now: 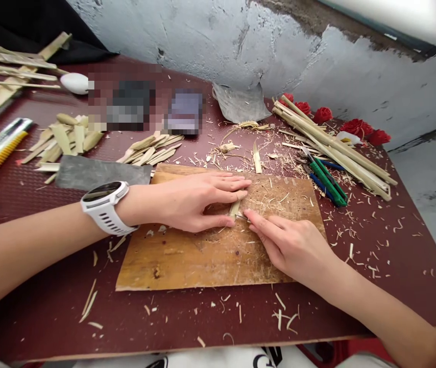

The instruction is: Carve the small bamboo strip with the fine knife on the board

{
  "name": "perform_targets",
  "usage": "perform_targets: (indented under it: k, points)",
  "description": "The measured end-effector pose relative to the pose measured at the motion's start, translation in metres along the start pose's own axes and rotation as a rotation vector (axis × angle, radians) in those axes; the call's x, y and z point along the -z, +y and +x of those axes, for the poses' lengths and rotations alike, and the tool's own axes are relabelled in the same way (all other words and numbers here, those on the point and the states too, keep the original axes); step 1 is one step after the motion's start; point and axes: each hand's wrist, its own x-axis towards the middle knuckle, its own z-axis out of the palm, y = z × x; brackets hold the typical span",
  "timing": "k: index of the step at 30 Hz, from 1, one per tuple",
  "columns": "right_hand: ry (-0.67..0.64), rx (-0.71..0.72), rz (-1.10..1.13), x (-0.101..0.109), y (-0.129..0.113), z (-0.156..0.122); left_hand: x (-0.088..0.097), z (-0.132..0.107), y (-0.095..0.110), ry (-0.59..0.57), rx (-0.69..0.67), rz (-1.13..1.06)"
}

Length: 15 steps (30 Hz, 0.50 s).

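Observation:
A short pale strip of plant stalk (235, 208) lies on the worn wooden board (187, 255). My left hand (198, 200), with a white watch on its wrist, lies over the board and holds the strip between thumb and index finger; its other fingers are stretched out flat. From the right, my right hand (287, 237) pinches a small thin metal blade (242, 217), whose tip meets the strip beside my left thumb. Most of the blade is hidden by the fingers of my right hand. Fine shavings are scattered around both hands.
Behind the board are cut pale pieces (152, 149), a grey flat slab (95, 173) and two blurred dark objects. To the right lie a green-handled cutter (327, 179), long stalks (336, 148) and red roses (356, 128). A yellow utility knife (1, 153) is at left.

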Motion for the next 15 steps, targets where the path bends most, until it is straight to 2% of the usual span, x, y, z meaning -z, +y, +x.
perform_targets:
  k: [4, 7, 15]
  points:
    - [-0.039, -0.001, -0.119, 0.0003, -0.0044, -0.0044, -0.0007, -0.0005, -0.0002, -0.005, 0.012, 0.005]
    - [-0.043, -0.004, -0.112, 0.0005, -0.0047, -0.0054, -0.0003, -0.0006, -0.0006, -0.002, 0.014, -0.006]
    - [0.098, -0.095, 0.328, -0.0012, 0.0046, -0.0015, -0.0029, -0.0041, -0.0050, 0.066, 0.029, -0.017]
